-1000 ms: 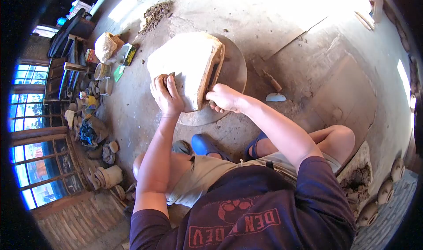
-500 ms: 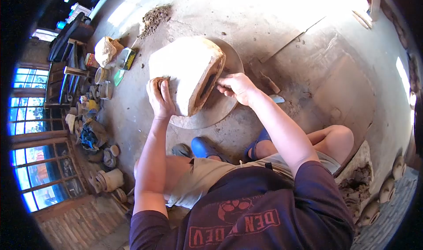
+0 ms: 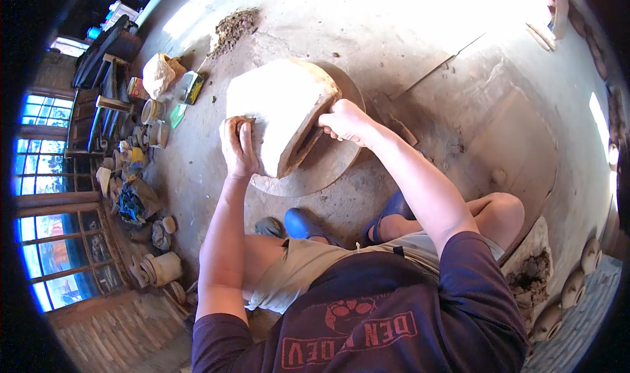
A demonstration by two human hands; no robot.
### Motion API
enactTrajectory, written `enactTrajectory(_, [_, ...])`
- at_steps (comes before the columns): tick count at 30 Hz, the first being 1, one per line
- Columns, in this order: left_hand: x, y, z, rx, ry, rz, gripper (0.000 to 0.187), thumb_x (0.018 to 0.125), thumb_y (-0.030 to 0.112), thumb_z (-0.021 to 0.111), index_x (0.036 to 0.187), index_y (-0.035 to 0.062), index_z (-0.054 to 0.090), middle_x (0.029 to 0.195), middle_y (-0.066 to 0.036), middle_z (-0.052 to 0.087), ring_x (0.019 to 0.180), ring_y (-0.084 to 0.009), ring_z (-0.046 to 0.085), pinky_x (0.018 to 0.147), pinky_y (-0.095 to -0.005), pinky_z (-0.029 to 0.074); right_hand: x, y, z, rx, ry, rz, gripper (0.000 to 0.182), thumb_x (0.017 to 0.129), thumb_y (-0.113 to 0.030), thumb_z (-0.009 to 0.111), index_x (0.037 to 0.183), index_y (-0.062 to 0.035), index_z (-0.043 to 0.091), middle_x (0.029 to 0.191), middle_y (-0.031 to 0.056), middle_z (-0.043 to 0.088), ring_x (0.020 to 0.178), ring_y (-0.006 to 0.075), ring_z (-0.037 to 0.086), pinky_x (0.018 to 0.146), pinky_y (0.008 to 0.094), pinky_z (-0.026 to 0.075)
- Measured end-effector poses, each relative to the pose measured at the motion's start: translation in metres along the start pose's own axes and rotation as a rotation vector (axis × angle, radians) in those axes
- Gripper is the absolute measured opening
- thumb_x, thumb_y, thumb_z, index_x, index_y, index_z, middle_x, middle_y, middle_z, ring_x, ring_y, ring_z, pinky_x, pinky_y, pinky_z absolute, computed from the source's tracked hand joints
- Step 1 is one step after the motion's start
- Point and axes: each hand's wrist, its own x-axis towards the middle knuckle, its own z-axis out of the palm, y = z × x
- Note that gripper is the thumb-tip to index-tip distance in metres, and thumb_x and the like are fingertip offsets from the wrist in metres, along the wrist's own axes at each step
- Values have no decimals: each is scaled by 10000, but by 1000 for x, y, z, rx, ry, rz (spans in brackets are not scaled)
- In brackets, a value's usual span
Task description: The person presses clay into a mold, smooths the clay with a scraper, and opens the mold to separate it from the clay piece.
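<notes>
A large white plaster mould lies tilted on its side on a round disc. Its open face is turned right, showing a brown clay-coloured rim and a dark hollow. My left hand grips the mould's near left side, fingers wrapped at a brownish notch there. At the opening, my right hand is closed, its fingers curled at the rim's edge. Whatever those fingers hold, if anything, is hidden.
Crumbled clay is heaped on the floor beyond. A thin long rod lies to the right, near a wooden block. Pots, tubs and a bag line the left side. Several round pots stand at lower right.
The mould appears slightly turned and shifted right. My right hand has moved a little up and left along the rim, its fingers curled more tightly. My left hand keeps its grip.
</notes>
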Motion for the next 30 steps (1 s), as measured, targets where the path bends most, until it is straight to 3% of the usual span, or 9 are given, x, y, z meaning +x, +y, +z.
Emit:
enactTrajectory(4, [-2, 1, 2, 35, 26, 5, 207, 1048, 190, 537, 1074, -2, 610, 1002, -161, 594, 948, -329, 571, 885, -419, 467, -18, -12, 9, -536, 233, -367, 307, 888, -221, 651, 872, 79, 710, 800, 269, 719, 758, 375, 742, 697, 445, 594])
enactTrajectory(5, [-3, 1, 3, 43, 30, 2, 205, 1048, 188, 538, 1074, -2, 610, 1002, -162, 593, 948, -330, 571, 887, -419, 467, -30, -18, 12, -488, 143, -468, 279, 869, -204, 628, 903, 58, 720, 844, 288, 707, 812, 434, 730, 766, 501, 589])
enactTrajectory(8, [-5, 8, 3, 68, 36, 27, 207, 1049, 186, 537, 1086, -5, 608, 1006, -162, 592, 946, -335, 569, 895, -423, 463, -66, -11, 58, -506, -272, -686, 213, 848, -195, 645, 914, -5, 715, 845, 264, 701, 723, 375, 719, 670, 471, 547])
enactTrajectory(13, [-7, 13, 6, 77, 59, 13, 206, 1053, 177, 532, 1097, -14, 595, 1013, -168, 592, 966, -347, 565, 909, -437, 455, -77, 25, 48, 324, -319, -22, 374, 1050, -338, 609, 913, -9, 721, 695, 27, 634, 611, 92, 588, 525, 272, 465])
enactTrajectory(15, [-10, 15, 8, 111, 66, 21, 205, 1054, 178, 532, 1096, -14, 593, 1020, -171, 596, 977, -349, 566, 914, -443, 454, -63, 45, 21, 772, -306, 181, 363, 1036, -335, 652, 881, -13, 715, 693, 4, 620, 568, 80, 541, 474, 237, 406])
enactTrajectory(19, [-14, 11, 14, 106, 91, 19, 209, 1059, 185, 533, 1096, -10, 597, 1037, -176, 608, 988, -353, 571, 921, -454, 453, -29, 46, -2, 82, 134, -70, 313, 995, -259, 664, 842, 11, 706, 646, 58, 620, 576, 174, 618, 527, 323, 482])
enactTrajectory(20, [-14, 10, 14, 124, 92, 17, 210, 1060, 187, 533, 1095, -10, 598, 1040, -176, 610, 991, -354, 571, 921, -456, 453, -23, 42, -7, -220, 177, -175, 227, 958, -168, 644, 951, 56, 679, 782, 172, 671, 687, 300, 698, 630, 428, 553])
enactTrajectory(24, [-16, 14, 14, 158, 100, 29, 216, 1061, 191, 538, 1091, -11, 605, 1041, -174, 615, 1004, -359, 569, 924, -460, 453, 4, 31, -4, -735, 320, -441, 274, 907, -68, 552, 1118, 98, 610, 1206, 329, 617, 988, 429, 715, 828, 504, 603])
enactTrajectory(30, [-19, 26, 20, 171, 135, -11, 228, 1065, 199, 536, 1072, -15, 614, 1050, -170, 622, 1018, -360, 567, 936, -464, 449, -12, 45, 49, -809, 347, -364, 276, 971, -101, 485, 1123, 106, 586, 1008, 287, 671, 845, 422, 734, 698, 482, 623])
